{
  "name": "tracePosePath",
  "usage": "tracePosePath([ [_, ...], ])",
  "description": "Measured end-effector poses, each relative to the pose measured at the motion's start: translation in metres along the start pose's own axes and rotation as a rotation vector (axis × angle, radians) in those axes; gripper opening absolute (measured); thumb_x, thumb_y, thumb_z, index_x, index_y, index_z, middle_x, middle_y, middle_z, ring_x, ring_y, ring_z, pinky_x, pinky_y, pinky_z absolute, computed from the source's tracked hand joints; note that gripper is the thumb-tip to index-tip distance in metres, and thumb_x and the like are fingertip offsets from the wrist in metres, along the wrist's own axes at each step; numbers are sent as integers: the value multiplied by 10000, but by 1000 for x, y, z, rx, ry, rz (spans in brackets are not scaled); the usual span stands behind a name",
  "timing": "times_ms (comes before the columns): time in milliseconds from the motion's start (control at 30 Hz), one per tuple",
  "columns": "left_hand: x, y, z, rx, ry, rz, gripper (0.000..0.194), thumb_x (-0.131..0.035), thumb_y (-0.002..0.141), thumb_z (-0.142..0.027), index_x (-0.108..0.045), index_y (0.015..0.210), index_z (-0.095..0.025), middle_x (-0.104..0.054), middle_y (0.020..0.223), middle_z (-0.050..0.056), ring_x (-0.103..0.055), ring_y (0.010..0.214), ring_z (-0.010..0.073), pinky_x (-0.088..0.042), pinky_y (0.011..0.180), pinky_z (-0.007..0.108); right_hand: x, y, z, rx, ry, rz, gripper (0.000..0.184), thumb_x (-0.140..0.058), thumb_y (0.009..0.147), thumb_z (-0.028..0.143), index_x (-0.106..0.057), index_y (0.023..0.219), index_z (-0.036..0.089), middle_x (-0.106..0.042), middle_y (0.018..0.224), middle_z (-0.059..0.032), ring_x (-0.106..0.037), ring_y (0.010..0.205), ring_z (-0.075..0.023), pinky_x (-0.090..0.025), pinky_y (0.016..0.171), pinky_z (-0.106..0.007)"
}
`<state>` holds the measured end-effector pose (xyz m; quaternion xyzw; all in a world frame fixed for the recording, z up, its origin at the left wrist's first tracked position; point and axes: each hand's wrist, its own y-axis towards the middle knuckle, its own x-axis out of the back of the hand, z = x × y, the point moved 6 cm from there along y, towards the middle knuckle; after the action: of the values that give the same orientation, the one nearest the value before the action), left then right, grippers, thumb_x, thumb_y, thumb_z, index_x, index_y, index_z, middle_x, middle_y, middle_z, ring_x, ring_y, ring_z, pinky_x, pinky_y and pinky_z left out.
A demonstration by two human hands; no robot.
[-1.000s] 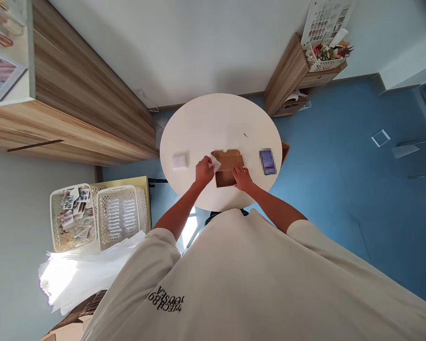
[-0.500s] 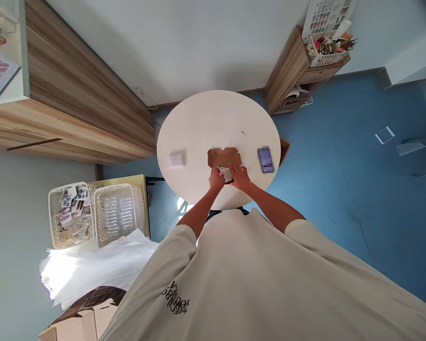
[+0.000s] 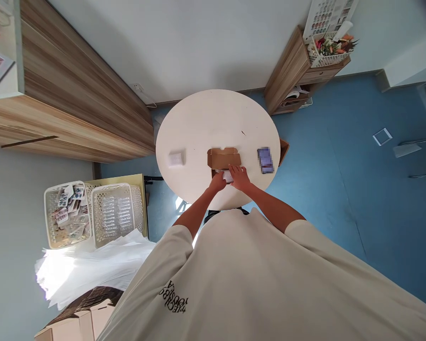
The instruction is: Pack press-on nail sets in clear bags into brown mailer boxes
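Note:
A small brown cardboard box point(image 3: 224, 159) lies on the round white table point(image 3: 216, 113), its lid folded back away from me. Inside the box, partly covered by my hands, is a white packet point(image 3: 228, 176); what it holds I cannot make out. My left hand point(image 3: 218, 182) is at the box's left side, fingers closed together and reaching inside onto the packet. Over the right side lies my right hand point(image 3: 240, 178), its fingers stretched out and touching the packet and the box edge.
A white stack point(image 3: 176, 159) sits on the table's left, and a blurred purple item point(image 3: 266, 160) on its right. Left of me stand two white baskets point(image 3: 137, 208) with packaged goods, above white sheets point(image 3: 99, 265). A wooden cabinet point(image 3: 287, 71) stands at the back right.
My left hand has shifted slightly right and down, its fingers now deeper in the box over the white packet. My right hand stays nearly in place.

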<state>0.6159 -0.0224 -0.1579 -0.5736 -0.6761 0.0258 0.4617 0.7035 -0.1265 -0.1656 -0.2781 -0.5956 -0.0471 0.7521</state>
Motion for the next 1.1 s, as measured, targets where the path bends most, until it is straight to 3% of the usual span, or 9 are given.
tracePosePath([
  [100, 26, -6, 12, 64, -21, -104, 421, -509, 963, -160, -659, 1356, -182, -697, 1403, 170, -656, 1289, 324, -516, 1043, 434, 0, -1, 0, 6, -5, 15, 1048, -747, 894, 386, -188, 1733, 101, -434, 1653, -261, -368, 1519, -411, -287, 1221, -552],
  [233, 73, -12, 43, 161, -108, -253, 321, -497, 1011, -223, -678, 1274, -248, -755, 1268, 113, -697, 1187, 293, -540, 987, 415, 1, -1, 0, 10, -7, 32, 1040, -745, 902, 395, -189, 1731, 106, -445, 1638, -265, -377, 1512, -405, -275, 1224, -536],
  [367, 124, -15, 98, 331, -203, -476, 289, -491, 1028, -241, -604, 1294, -223, -707, 1297, 155, -688, 1188, 311, -551, 982, 449, 2, -2, 0, 5, -14, 31, 1032, -735, 906, 398, -184, 1732, 118, -468, 1619, -259, -398, 1497, -397, -281, 1222, -532],
  [433, 146, -17, 129, 448, -181, -603, 308, -539, 1010, -247, -562, 1314, -206, -631, 1403, 197, -628, 1303, 353, -516, 1060, 510, 4, -2, 1, 4, -22, 20, 1013, -733, 908, 385, -201, 1730, 122, -467, 1622, -253, -397, 1497, -392, -285, 1219, -528],
  [533, 168, -18, 171, 639, -200, -687, 390, -580, 991, -259, -488, 1366, -206, -533, 1496, 242, -558, 1399, 409, -490, 1095, 588, 5, -3, 2, 1, -36, 22, 987, -728, 919, 381, -221, 1726, 124, -455, 1630, -249, -379, 1507, -392, -282, 1219, -523],
  [700, 181, -4, 208, 662, -234, -597, 457, -649, 970, -313, -452, 1368, -206, -573, 1452, 231, -579, 1385, 406, -507, 1096, 575, 7, -4, 4, -16, -68, 58, 1013, -700, 933, 406, -160, 1738, 114, -420, 1663, -246, -357, 1526, -395, -263, 1234, -518],
  [1100, 183, 18, 234, 681, -350, -524, 562, -870, 775, -282, -548, 1227, -197, -672, 1245, 170, -652, 1235, 368, -536, 1013, 518, 13, -3, 8, -51, -91, 114, 1040, -668, 929, 449, -113, 1751, 137, -403, 1680, -227, -352, 1529, -409, -280, 1226, -510],
])
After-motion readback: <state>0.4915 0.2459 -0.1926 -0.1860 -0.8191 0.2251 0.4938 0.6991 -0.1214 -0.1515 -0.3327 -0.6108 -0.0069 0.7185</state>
